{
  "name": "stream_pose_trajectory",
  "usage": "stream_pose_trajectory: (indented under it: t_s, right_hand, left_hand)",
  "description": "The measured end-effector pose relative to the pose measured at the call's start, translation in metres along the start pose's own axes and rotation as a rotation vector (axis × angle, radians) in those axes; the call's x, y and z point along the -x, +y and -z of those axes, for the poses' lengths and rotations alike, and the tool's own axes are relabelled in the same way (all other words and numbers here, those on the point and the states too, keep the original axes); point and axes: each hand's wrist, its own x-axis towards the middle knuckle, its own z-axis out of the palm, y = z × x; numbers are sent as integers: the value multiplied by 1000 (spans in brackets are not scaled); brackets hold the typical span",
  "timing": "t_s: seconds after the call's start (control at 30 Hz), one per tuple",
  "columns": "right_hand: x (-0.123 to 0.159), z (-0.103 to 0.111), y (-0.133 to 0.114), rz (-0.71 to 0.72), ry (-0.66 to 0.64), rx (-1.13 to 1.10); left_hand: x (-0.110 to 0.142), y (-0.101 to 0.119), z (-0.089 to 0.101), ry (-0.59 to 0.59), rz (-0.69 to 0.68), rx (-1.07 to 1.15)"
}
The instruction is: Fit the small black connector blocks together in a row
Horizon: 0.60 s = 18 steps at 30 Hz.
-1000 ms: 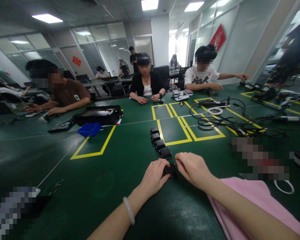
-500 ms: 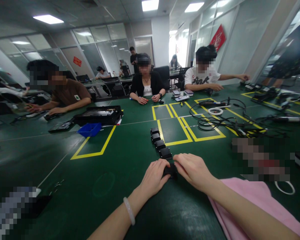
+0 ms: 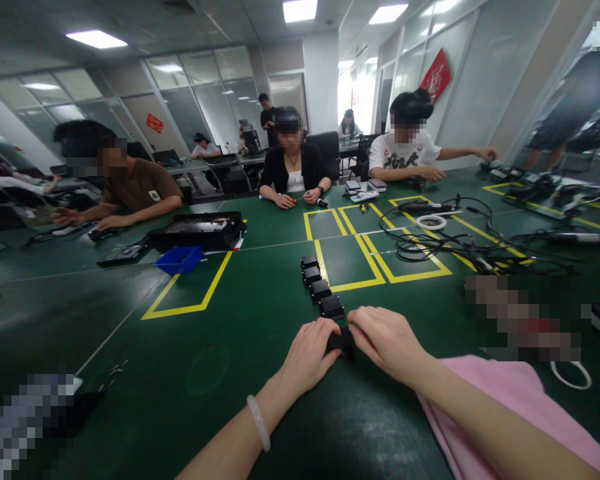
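Observation:
Between my hands, low over the green table, is a small black block-shaped part. My left hand is closed on its left side, thumb below and fingers over the top. On the right side, the bent fingers of my right hand pinch at the part's edge; their tips are partly hidden. Just beyond, several similar black blocks stand in a slightly curved row leading away from me. The nearest block sits close to my fingertips.
Pink cloth lies under my right forearm. Black cables and a white ring of tape are at the right. A blue bin and a black tray stand left. Co-workers sit across the table.
My hands and the black part stay almost in place, with only a slight shift of the part between my fingers. The person at the far right has moved a little.

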Motion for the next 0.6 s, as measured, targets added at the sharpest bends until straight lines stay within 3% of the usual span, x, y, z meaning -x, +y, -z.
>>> stream_pose_trajectory:
  t_s: [0.6]
  right_hand:
    - [1, -3, 2, 21, 72, 80]
  left_hand:
    - [0, 2, 1, 11, 4, -5]
